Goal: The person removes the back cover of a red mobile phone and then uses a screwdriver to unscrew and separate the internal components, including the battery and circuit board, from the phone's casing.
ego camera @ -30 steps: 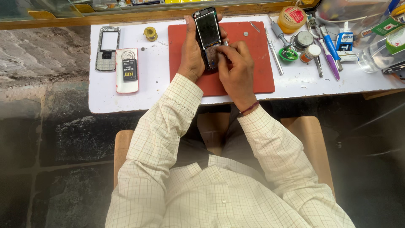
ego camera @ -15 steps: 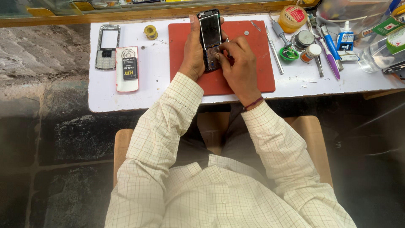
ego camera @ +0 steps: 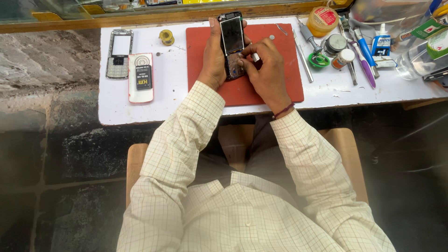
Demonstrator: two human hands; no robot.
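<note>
Both hands stay on the dark mobile phone (ego camera: 232,44) above the red mat (ego camera: 242,88): left hand (ego camera: 213,60) grips its edge, right hand (ego camera: 263,70) fingertips have shifted slightly on its lower half, work continuing

White-topped table (ego camera: 177,100) runs across the upper frame. A rectangular red rubber mat (ego camera: 242,91) lies at its centre, a silver phone keypad frame (ego camera: 119,53) and a white-and-red phone back (ego camera: 140,77) at upper left, and tools and small jars (ego camera: 333,44) cluster at upper right.
</note>
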